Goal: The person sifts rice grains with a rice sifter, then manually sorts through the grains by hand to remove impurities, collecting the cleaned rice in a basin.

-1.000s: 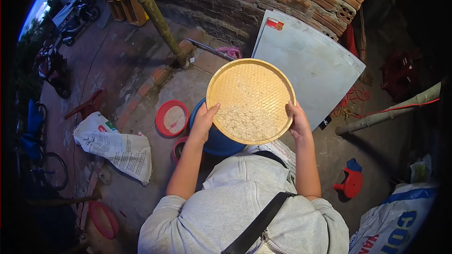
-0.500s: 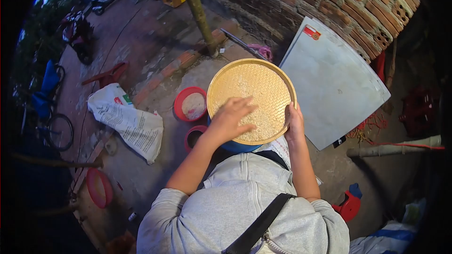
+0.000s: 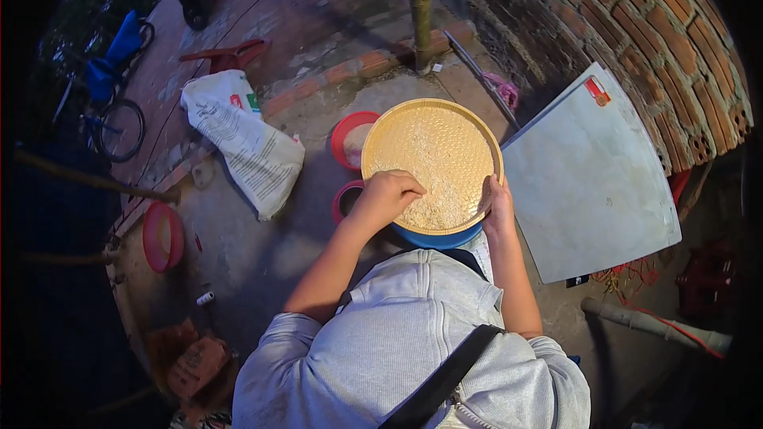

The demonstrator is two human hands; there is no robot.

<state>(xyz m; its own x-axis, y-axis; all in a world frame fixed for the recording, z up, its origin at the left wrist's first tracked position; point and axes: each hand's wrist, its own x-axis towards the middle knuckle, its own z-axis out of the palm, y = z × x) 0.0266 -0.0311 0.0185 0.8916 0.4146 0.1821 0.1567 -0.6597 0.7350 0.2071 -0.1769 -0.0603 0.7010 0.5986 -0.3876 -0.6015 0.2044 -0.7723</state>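
A round woven winnowing tray [image 3: 469, 137] is in front of my body, above a blue container [image 3: 441, 239] that shows under its near edge. Pale grains like rice [image 3: 445, 205] lie spread across the tray, thickest toward the near side. My right hand [image 3: 499, 205] grips the tray's right rim, thumb on top. Over the tray's left part, my left hand [image 3: 388, 200] has its fingers curled and pinched together just above the grains. What sits between those fingertips is too small to make out.
Left of the tray stand a red bowl of pale grain [image 3: 340, 137] and a smaller pink-rimmed bowl [image 3: 340, 195]. A white sack [image 3: 246, 139] lies beyond them. Grey panels [image 3: 592, 191] lean at right near a brick wall [image 3: 636, 24]. A bamboo post [image 3: 421, 16] rises ahead.
My left hand's spread fingers have curled into a pinch over the grains. My right hand keeps its grip on the rim. The camera view has shifted, moving the surroundings within the picture.
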